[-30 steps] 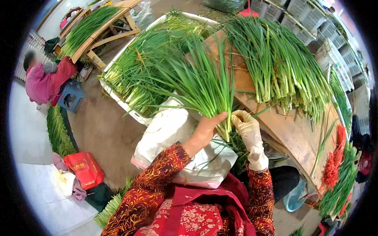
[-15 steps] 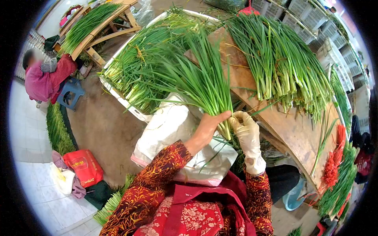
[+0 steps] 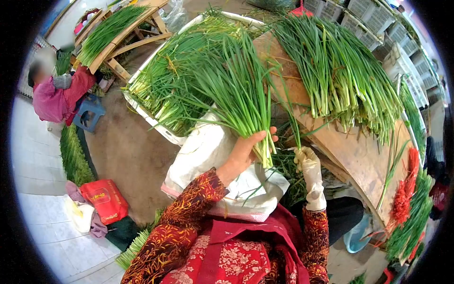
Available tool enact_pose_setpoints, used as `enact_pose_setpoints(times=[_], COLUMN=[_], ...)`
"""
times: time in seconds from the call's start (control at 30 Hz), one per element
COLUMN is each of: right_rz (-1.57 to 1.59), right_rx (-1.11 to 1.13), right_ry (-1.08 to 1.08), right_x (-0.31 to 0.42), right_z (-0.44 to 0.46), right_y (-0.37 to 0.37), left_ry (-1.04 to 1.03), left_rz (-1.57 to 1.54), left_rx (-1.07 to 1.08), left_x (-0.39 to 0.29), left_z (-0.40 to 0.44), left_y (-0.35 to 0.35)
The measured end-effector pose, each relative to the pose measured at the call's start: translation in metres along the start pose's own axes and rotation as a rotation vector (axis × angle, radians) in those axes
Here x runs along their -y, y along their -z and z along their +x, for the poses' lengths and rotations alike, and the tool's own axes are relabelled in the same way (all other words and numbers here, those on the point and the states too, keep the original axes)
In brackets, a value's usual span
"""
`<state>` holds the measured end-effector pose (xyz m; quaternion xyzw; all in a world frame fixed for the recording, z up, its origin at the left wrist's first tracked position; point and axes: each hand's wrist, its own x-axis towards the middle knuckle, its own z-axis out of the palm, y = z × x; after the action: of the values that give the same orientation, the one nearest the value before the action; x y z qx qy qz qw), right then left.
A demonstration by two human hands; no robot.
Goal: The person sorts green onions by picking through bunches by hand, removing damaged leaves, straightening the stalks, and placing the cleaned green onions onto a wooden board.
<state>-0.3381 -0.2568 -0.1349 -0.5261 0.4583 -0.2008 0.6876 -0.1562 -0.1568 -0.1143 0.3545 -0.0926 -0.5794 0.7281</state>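
Observation:
My bare left hand is wrapped round the lower stems of a bunch of garlic chives, their leaves fanning up and away from me. To its right, my right hand, in a pale glove, is closed on a thin chive stalk that stands apart from the bunch. A white woven sack lies across my lap beneath the left hand. Beyond the bunch sits a white-rimmed crate heaped with loose chives. More chives lie in a thick row on the wooden board at the right.
Red ties hang at the board's right end, near a blue basin. At the far left, a person is by a blue stool and a wooden bench. A red bag rests on the floor; plastic crates are stacked behind.
My right hand has moved right and down, away from the bunch, with a thin chive stalk in its fingers. The left hand keeps the bunch, shifted slightly left and down.

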Motion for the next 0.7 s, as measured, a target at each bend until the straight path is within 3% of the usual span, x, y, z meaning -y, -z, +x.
enact_pose_setpoints(times=[0.13, 0.2, 0.27, 0.33, 0.37, 0.4, 0.47, 0.5, 0.53, 0.57, 0.67, 0.7], right_rz=[-0.192, -1.005, -1.731, -1.864, -1.872, -1.879, -1.284, -0.895, -0.507, -0.301, -1.0, -0.793], right_rx=[0.066, 0.165, 0.405, 0.492, 0.439, 0.446, 0.05, 0.085, 0.121, 0.208, 0.057, 0.118], right_ry=[0.063, 0.008, -0.048, -0.276, -0.401, -0.392, 0.248, 0.26, 0.268, 0.125, 0.278, 0.205], right_x=[0.013, 0.0, -0.028, -0.074, -0.063, -0.04, 0.017, 0.033, 0.048, 0.065, 0.043, 0.03], right_z=[-0.001, 0.004, 0.011, 0.023, 0.022, 0.012, -0.018, -0.025, -0.031, -0.04, -0.026, -0.021], right_y=[-0.007, 0.003, 0.012, 0.036, 0.033, 0.027, 0.008, -0.002, -0.013, -0.025, -0.035, -0.032], left_ry=[-0.009, -0.002, 0.003, -0.035, -0.074, -0.084, 0.043, 0.085, -0.021, -0.027, -0.06, -0.054], left_rz=[-0.043, -0.096, -0.144, -0.229, -0.2, -0.202, -0.034, -0.004, -0.024, -0.002, 0.036, 0.02], left_rx=[0.009, -0.005, -0.015, 0.108, 0.126, 0.12, 0.048, 0.049, 0.018, -0.002, 0.002, 0.039], left_x=[-0.006, -0.01, -0.012, -0.01, -0.014, -0.012, -0.002, 0.002, 0.026, 0.039, 0.04, 0.041], left_z=[-0.006, -0.009, -0.012, -0.014, -0.021, -0.023, -0.026, -0.025, -0.014, -0.009, -0.014, -0.013], left_y=[0.0, 0.001, 0.0, 0.001, -0.008, -0.009, -0.012, -0.016, -0.009, -0.008, -0.014, -0.011])
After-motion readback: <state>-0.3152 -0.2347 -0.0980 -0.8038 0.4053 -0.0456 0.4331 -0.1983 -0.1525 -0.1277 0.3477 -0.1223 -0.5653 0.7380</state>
